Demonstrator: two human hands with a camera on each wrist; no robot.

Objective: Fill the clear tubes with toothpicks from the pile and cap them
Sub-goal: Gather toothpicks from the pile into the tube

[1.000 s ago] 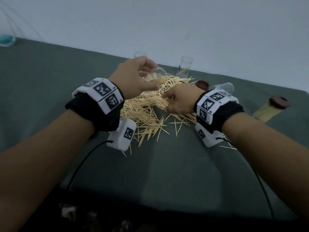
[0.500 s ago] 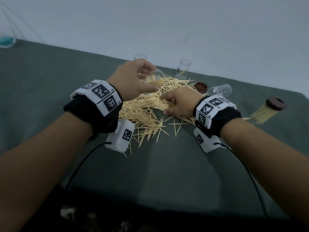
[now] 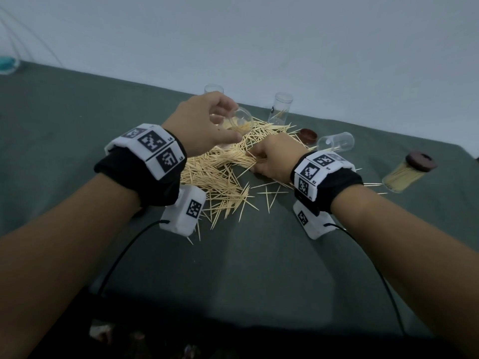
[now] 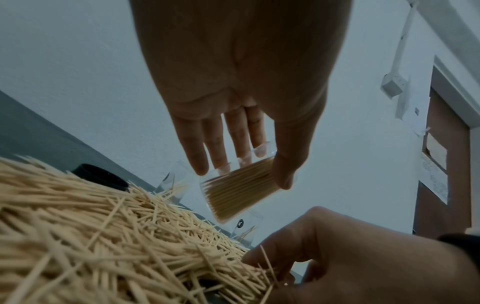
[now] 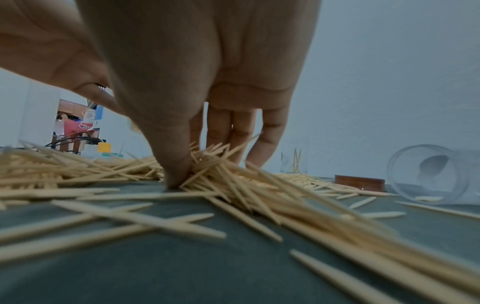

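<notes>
Left grip: my left hand [image 3: 201, 123] clamps a clear tube [image 3: 239, 123], thumb on one side and fingers [image 4: 235, 142] on the other; the tube is tilted, raised above the pile, its open mouth turned toward my right hand.
Tube contents: a packed bundle of toothpicks [image 4: 239, 191] lies lengthwise inside the held tube.
Right grip: my right hand [image 3: 274, 158] is down on the pile, thumb [image 5: 176, 164] and fingers closed together on a small cluster of toothpicks, thumb tip touching the desk [image 3: 246, 268].
Pile: loose toothpicks [image 3: 220, 174] spread over the middle of the desk, under and between my two hands, with strays toward the near edge.
Upright tubes: one clear tube [image 3: 280, 108] stands beyond the pile toward the far edge with a few toothpicks in it; another [image 3: 213, 88] shows just behind my left hand.
Fallen tube: a clear tube [image 3: 335, 142] lies on its side beyond my right wrist.
Loose cap: a brown cap [image 3: 308, 135] rests just beside the fallen tube, at the pile's far-right fringe.
Finished tube: a filled, brown-capped tube [image 3: 407, 174] lies tilted near the right edge.
</notes>
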